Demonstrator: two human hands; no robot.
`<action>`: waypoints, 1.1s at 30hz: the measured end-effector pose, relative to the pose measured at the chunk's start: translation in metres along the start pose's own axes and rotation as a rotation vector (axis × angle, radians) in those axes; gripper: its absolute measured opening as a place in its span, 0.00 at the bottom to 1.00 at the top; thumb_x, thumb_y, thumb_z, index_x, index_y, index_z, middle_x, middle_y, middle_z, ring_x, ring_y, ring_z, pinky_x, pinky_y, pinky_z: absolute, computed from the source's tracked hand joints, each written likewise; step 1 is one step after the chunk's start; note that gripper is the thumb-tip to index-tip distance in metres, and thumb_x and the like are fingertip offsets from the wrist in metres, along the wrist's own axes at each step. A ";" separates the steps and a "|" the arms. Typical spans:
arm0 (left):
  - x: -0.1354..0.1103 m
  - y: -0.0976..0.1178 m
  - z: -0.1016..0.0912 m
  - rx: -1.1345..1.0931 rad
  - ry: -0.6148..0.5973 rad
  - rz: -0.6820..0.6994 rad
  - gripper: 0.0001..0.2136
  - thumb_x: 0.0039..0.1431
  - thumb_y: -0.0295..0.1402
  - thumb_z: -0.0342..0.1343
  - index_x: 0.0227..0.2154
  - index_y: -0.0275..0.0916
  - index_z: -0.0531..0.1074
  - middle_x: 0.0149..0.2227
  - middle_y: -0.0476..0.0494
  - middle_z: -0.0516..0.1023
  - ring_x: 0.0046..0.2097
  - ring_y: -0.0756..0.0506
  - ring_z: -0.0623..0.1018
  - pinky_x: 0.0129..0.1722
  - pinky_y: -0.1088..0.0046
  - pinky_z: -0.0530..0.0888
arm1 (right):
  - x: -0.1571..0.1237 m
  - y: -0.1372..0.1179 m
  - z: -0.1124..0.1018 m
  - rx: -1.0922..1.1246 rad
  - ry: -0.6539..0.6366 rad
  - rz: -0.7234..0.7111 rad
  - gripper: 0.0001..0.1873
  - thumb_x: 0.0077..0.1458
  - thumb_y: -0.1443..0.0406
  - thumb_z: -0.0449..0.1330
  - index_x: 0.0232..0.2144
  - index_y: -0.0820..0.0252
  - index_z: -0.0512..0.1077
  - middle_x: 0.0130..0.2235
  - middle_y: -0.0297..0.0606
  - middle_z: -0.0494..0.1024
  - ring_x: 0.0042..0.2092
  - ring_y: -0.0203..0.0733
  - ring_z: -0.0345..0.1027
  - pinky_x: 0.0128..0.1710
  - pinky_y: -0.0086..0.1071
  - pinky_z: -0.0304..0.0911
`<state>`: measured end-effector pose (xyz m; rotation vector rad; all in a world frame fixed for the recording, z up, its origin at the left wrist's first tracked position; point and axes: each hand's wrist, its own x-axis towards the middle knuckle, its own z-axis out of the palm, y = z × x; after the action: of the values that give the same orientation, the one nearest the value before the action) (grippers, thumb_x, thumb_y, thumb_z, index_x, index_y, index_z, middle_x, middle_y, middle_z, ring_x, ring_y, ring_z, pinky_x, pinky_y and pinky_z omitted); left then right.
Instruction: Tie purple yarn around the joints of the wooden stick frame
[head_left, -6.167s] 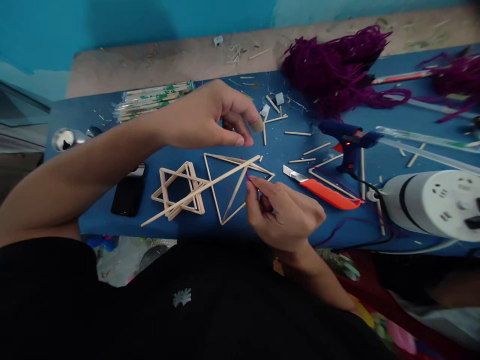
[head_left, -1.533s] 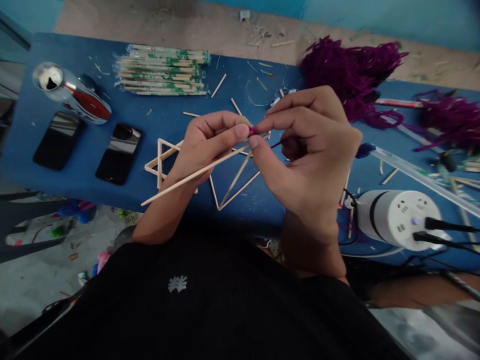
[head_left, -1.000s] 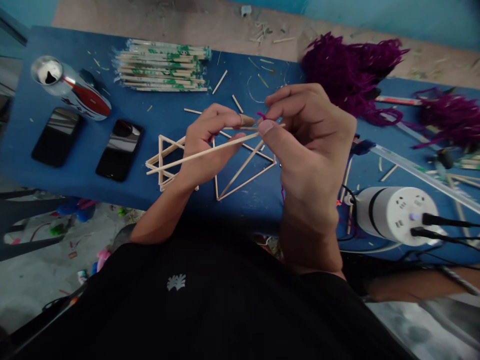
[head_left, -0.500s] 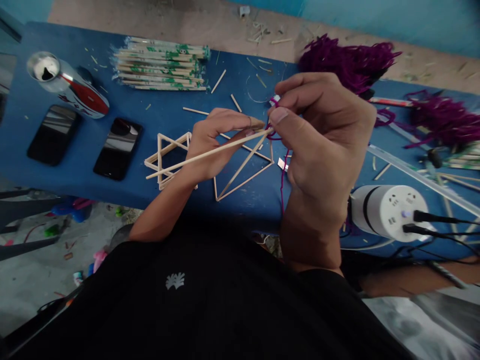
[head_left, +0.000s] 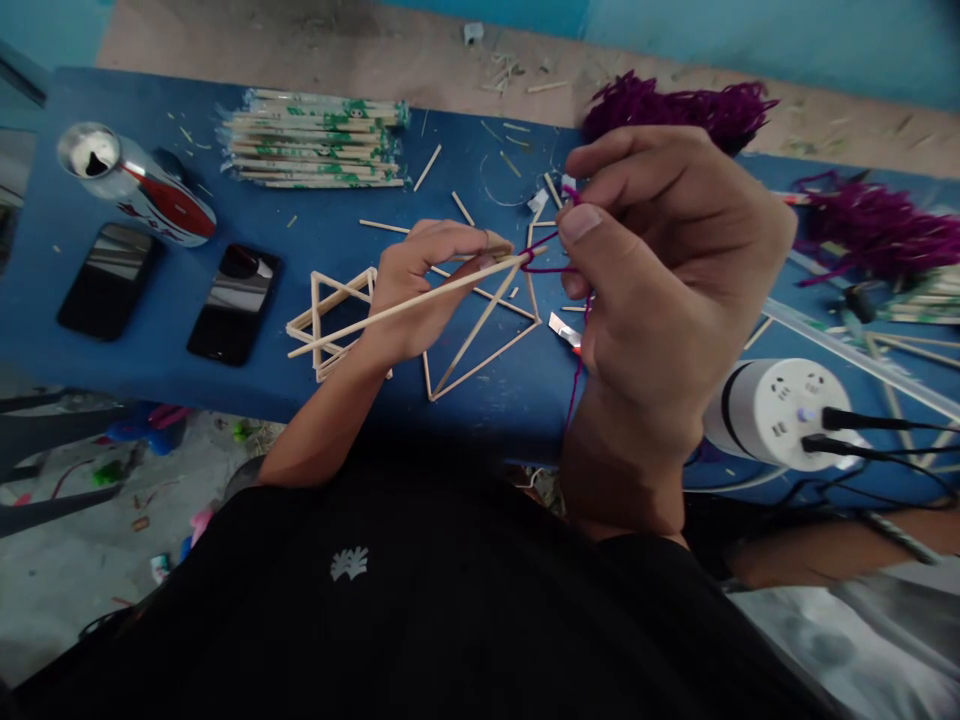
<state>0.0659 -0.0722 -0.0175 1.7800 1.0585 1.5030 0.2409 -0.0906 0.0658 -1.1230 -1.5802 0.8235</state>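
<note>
My left hand (head_left: 431, 285) is closed, pinching thin wooden sticks (head_left: 397, 312) near the end where they meet. Purple yarn (head_left: 541, 268) loops round that joint. My right hand (head_left: 667, 250) pinches the yarn between thumb and fingers and holds it taut, to the right of the joint; a loose tail hangs below. A finished-looking stick frame (head_left: 316, 320) lies on the table behind my left wrist. Under my hands rests a triangular stick frame (head_left: 487, 362), partly hidden. The blade of a utility knife (head_left: 564, 332) shows beside my right hand.
Wrapped chopsticks (head_left: 315, 140) lie at the back of the blue table, with a drink can (head_left: 139, 185) and two phones (head_left: 234, 305) at left. Purple yarn bundles (head_left: 675, 105) lie at the back right. A white power strip (head_left: 780, 415) with cables stands at right, near another person's arm (head_left: 832, 550).
My right hand has moved to the right, away from the joint, drawing the yarn loop out straighter. My left hand keeps its grip on the sticks.
</note>
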 end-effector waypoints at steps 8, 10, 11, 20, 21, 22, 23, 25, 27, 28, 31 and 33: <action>-0.001 0.000 0.000 0.000 0.026 0.035 0.06 0.69 0.42 0.66 0.42 0.51 0.85 0.42 0.48 0.87 0.48 0.42 0.83 0.54 0.56 0.79 | 0.002 -0.007 0.000 0.073 0.102 -0.114 0.04 0.61 0.66 0.64 0.33 0.55 0.75 0.48 0.38 0.78 0.31 0.32 0.62 0.35 0.36 0.62; -0.001 -0.001 0.000 0.003 0.018 0.027 0.05 0.69 0.42 0.66 0.43 0.51 0.85 0.43 0.48 0.87 0.49 0.42 0.83 0.55 0.55 0.79 | 0.001 -0.006 0.001 0.045 0.129 -0.109 0.03 0.62 0.64 0.63 0.33 0.54 0.74 0.48 0.39 0.77 0.34 0.35 0.64 0.34 0.36 0.62; -0.001 -0.002 0.000 0.007 0.013 0.027 0.05 0.69 0.42 0.66 0.43 0.52 0.85 0.43 0.48 0.87 0.49 0.42 0.83 0.55 0.55 0.79 | 0.001 -0.005 0.002 0.030 0.143 -0.103 0.04 0.62 0.63 0.63 0.34 0.54 0.73 0.47 0.40 0.77 0.35 0.36 0.65 0.34 0.36 0.61; 0.000 -0.004 0.000 0.047 0.016 0.043 0.06 0.69 0.44 0.65 0.42 0.52 0.84 0.42 0.48 0.86 0.46 0.43 0.82 0.52 0.58 0.78 | -0.006 0.011 0.007 0.186 0.193 -0.035 0.05 0.60 0.63 0.59 0.32 0.54 0.69 0.43 0.39 0.73 0.35 0.37 0.61 0.36 0.35 0.62; -0.001 -0.003 0.000 0.044 0.016 0.038 0.05 0.69 0.43 0.65 0.42 0.52 0.84 0.42 0.48 0.86 0.46 0.44 0.83 0.52 0.59 0.78 | -0.008 0.014 0.006 0.192 0.194 -0.009 0.05 0.60 0.61 0.59 0.32 0.54 0.69 0.43 0.39 0.73 0.36 0.37 0.62 0.35 0.35 0.62; 0.000 -0.002 0.000 0.044 0.013 0.033 0.05 0.69 0.42 0.65 0.42 0.52 0.84 0.42 0.48 0.86 0.46 0.44 0.83 0.52 0.59 0.79 | -0.010 0.017 0.006 0.201 0.199 0.014 0.06 0.60 0.60 0.60 0.32 0.54 0.69 0.42 0.39 0.72 0.36 0.37 0.62 0.34 0.33 0.61; 0.000 -0.001 0.000 0.045 0.008 0.028 0.05 0.69 0.41 0.65 0.42 0.52 0.84 0.42 0.48 0.86 0.46 0.44 0.83 0.52 0.59 0.79 | -0.012 0.021 0.005 0.217 0.200 0.033 0.07 0.59 0.59 0.60 0.33 0.54 0.68 0.42 0.39 0.72 0.36 0.36 0.62 0.32 0.32 0.60; 0.000 0.000 -0.001 0.051 0.001 0.023 0.04 0.69 0.41 0.65 0.41 0.51 0.85 0.41 0.48 0.86 0.45 0.44 0.83 0.52 0.60 0.79 | -0.014 0.030 0.004 0.255 0.187 0.083 0.09 0.58 0.58 0.60 0.33 0.55 0.68 0.40 0.37 0.71 0.32 0.33 0.58 0.28 0.29 0.55; 0.000 0.001 -0.001 0.055 0.000 0.017 0.04 0.69 0.40 0.66 0.41 0.50 0.85 0.41 0.48 0.86 0.45 0.44 0.82 0.52 0.61 0.79 | -0.015 0.039 0.004 0.293 0.160 0.162 0.10 0.58 0.57 0.61 0.34 0.56 0.68 0.40 0.35 0.70 0.28 0.28 0.50 0.24 0.26 0.46; 0.001 0.002 -0.001 0.053 0.000 0.017 0.04 0.69 0.39 0.66 0.41 0.50 0.85 0.41 0.48 0.86 0.45 0.44 0.82 0.52 0.61 0.79 | -0.014 0.043 0.004 0.309 0.146 0.200 0.10 0.57 0.58 0.61 0.33 0.57 0.68 0.39 0.35 0.70 0.26 0.27 0.47 0.22 0.26 0.43; 0.001 0.003 -0.001 0.041 0.003 0.023 0.04 0.69 0.39 0.66 0.41 0.49 0.85 0.41 0.48 0.87 0.45 0.45 0.83 0.52 0.62 0.79 | -0.010 0.052 0.006 0.345 0.093 0.274 0.09 0.53 0.59 0.63 0.32 0.58 0.70 0.33 0.32 0.69 0.26 0.26 0.45 0.23 0.25 0.42; 0.001 0.003 -0.002 0.044 -0.006 0.020 0.06 0.69 0.41 0.65 0.41 0.48 0.85 0.41 0.48 0.86 0.45 0.44 0.83 0.52 0.62 0.79 | -0.004 0.056 0.008 0.353 0.030 0.315 0.09 0.51 0.60 0.65 0.30 0.59 0.71 0.28 0.30 0.67 0.26 0.26 0.48 0.24 0.24 0.46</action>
<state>0.0650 -0.0725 -0.0143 1.8291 1.0818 1.4956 0.2488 -0.0755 0.0112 -1.1288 -1.1866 1.2340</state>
